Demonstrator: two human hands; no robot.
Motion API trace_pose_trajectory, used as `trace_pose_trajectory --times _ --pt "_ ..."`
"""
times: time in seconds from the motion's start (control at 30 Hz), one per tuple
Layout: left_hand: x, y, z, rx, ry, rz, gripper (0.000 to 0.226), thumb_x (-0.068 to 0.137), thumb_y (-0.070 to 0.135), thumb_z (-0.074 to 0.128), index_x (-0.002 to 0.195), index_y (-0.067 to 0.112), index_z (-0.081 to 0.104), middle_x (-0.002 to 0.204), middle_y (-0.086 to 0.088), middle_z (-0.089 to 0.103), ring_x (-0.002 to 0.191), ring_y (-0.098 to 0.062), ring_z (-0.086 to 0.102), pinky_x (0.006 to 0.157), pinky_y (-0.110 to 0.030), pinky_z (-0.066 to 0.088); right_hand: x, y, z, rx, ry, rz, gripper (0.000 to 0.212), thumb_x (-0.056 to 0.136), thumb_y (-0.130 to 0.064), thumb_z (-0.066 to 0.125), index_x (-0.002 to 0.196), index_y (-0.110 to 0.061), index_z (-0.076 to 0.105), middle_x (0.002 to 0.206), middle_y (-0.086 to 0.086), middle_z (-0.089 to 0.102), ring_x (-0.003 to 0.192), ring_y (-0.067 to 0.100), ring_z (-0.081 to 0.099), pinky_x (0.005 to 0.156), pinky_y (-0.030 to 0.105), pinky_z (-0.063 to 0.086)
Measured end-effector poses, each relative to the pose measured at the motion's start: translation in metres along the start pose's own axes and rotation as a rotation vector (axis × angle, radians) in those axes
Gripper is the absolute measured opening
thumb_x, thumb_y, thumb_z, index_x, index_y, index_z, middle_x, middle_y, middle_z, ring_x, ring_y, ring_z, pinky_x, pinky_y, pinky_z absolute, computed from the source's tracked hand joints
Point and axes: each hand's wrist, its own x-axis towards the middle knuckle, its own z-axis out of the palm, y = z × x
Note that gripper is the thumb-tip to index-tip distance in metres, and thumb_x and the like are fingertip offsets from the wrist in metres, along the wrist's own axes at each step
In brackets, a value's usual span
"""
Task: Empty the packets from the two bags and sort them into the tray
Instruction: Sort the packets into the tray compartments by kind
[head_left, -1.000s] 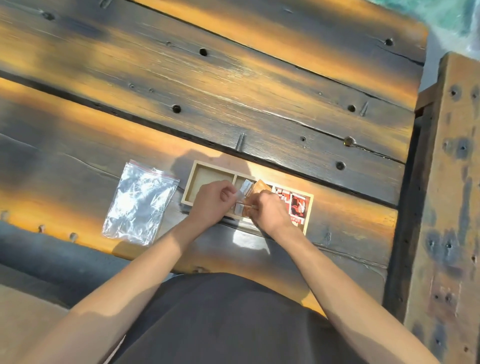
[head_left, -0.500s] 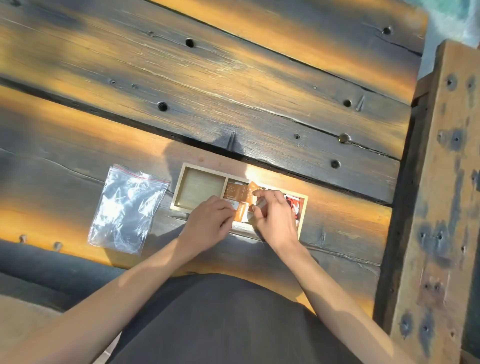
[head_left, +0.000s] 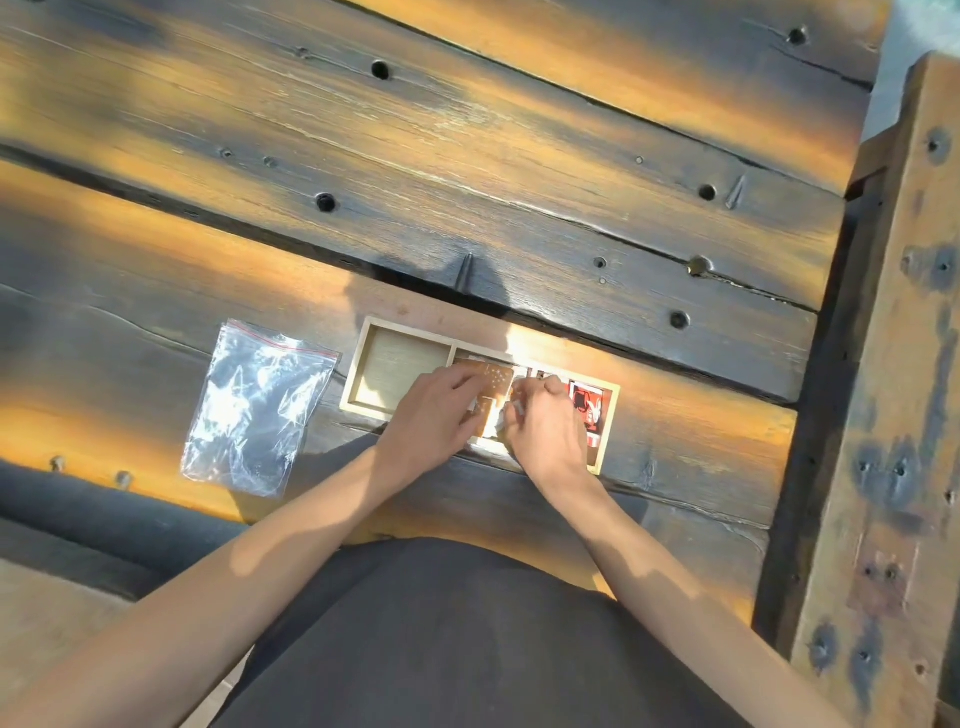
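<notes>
A pale wooden tray with three compartments lies on the plank table. Its left compartment holds nothing. Orange-brown packets lie in the middle compartment, red packets in the right one. My left hand rests on the orange packets with its fingers laid flat over them. My right hand is over the middle compartment's right side, fingers curled and pinching an orange packet's edge. A flat clear zip bag lies left of the tray. The second bag is not in view.
The table is made of dark, weathered planks with gaps, bolt holes and a nail head behind the tray. A thick wooden post stands along the right. My dark clothing fills the near edge.
Both hands have lowered the orange packets into the middle compartment. The left hand has spread flat over them. The camera view shifted slightly.
</notes>
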Motion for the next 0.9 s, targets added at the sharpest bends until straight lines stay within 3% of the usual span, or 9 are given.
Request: trace_pose_trajectory --times 0.1,0.23,0.3,0.57,0.67,0.8,0.9 --pt "0.001 -0.001 0.002 0.055 0.0 0.034 0.042 0.083 0.016 0.076 0.124 0.012 0.071 0.129 -0.009 0.069 0.112 -0.029 0.067 0.093 -0.043 0.05 -0.002 0.002 0.0 -0.053 -0.039 -0.028 0.026 0.098 -0.018 0.056 0.12 -0.013 0.07 0.116 0.013 0.065 0.094 0.036 0.072 0.074 0.037 0.056" --pt "0.0 -0.001 -0.002 0.09 0.026 0.02 0.044 0.083 0.02 0.076 0.126 0.019 0.069 0.132 -0.002 0.067 0.116 -0.025 0.065 0.096 -0.044 0.042 -0.004 0.008 -0.003 0.025 0.039 -0.087 0.035 0.094 -0.013 0.06 0.13 -0.01 0.058 0.116 0.012 0.06 0.094 0.035 0.068 0.073 0.039 0.055" --pt "-0.003 -0.001 -0.003 0.099 0.024 0.029 0.046 0.083 0.019 0.076 0.129 0.02 0.068 0.134 -0.002 0.067 0.116 -0.024 0.065 0.097 -0.043 0.041 -0.003 0.011 -0.002 0.005 0.026 -0.152 0.035 0.093 -0.009 0.06 0.127 -0.006 0.056 0.113 0.012 0.055 0.089 0.036 0.065 0.07 0.038 0.052" --pt "0.001 0.002 -0.005 0.163 -0.04 0.026 0.05 0.082 0.017 0.076 0.131 0.018 0.067 0.137 -0.004 0.064 0.122 -0.024 0.062 0.106 -0.044 0.034 -0.01 0.002 0.015 0.023 -0.096 -0.188 0.048 0.09 0.001 0.054 0.137 -0.011 0.049 0.107 0.012 0.054 0.074 0.034 0.07 0.066 0.046 0.061" --pt "0.004 0.005 -0.006 0.179 -0.048 0.01 0.046 0.083 0.018 0.075 0.129 0.019 0.068 0.135 -0.003 0.064 0.123 -0.023 0.06 0.108 -0.044 0.032 -0.011 0.001 0.017 0.04 -0.084 -0.14 0.047 0.092 -0.002 0.056 0.138 -0.007 0.049 0.112 0.012 0.056 0.081 0.033 0.07 0.069 0.041 0.06" --pt "0.005 0.009 -0.006 0.201 -0.041 0.0 0.044 0.086 0.019 0.07 0.129 0.022 0.065 0.135 0.0 0.062 0.126 -0.02 0.057 0.111 -0.043 0.027 -0.011 -0.003 0.013 -0.02 -0.002 -0.195 0.04 0.091 -0.003 0.06 0.13 -0.008 0.054 0.123 0.014 0.047 0.079 0.035 0.066 0.062 0.036 0.051" --pt "0.005 0.011 -0.004 0.203 -0.047 -0.012 0.042 0.088 0.02 0.065 0.13 0.022 0.064 0.139 0.002 0.058 0.13 -0.019 0.052 0.113 -0.04 0.022 -0.01 -0.002 0.018 -0.157 0.074 -0.243 0.046 0.086 -0.01 0.07 0.131 -0.011 0.059 0.127 0.015 0.053 0.099 0.035 0.06 0.078 0.042 0.051"
